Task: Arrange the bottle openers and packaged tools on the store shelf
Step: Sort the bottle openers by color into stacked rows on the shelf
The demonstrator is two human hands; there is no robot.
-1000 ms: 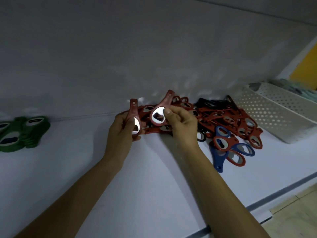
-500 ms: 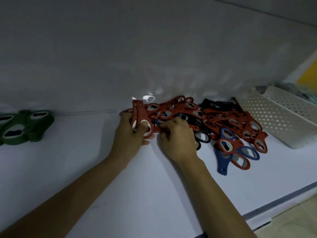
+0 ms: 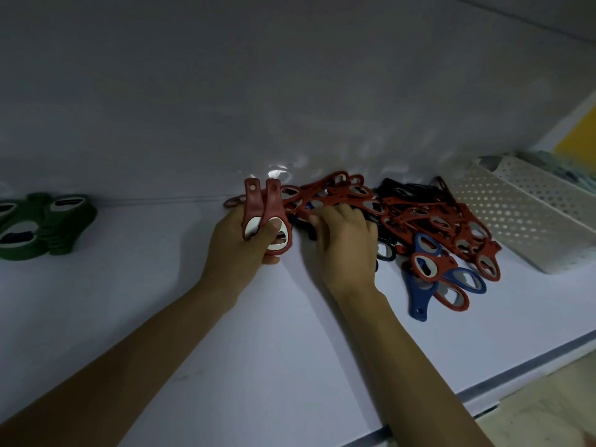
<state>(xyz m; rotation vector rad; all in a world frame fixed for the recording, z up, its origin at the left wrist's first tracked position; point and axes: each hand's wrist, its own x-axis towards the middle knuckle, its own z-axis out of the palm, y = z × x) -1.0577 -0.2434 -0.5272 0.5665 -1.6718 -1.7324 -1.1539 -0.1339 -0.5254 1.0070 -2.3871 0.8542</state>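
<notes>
My left hand (image 3: 240, 243) grips two red bottle openers (image 3: 264, 209), handles pointing up and away, thumb pressed on their metal heads. My right hand (image 3: 343, 240) lies palm down on the left edge of a loose pile of red, black and blue bottle openers (image 3: 429, 221), fingers curled into it; what the fingers touch is hidden. A blue opener (image 3: 419, 295) and a red one (image 3: 451, 293) lie at the pile's near side. A stack of green openers (image 3: 38, 227) rests at the far left of the white shelf (image 3: 274, 350).
A white perforated basket (image 3: 516, 214) stands at the right, close to the pile. The shelf's back wall (image 3: 290, 108) rises just behind the openers. The shelf's front edge (image 3: 503, 385) runs diagonally at the lower right, with floor beyond.
My right hand let go of the red opener it held up, which now sits with the other in my left hand. The right hand dropped onto the pile.
</notes>
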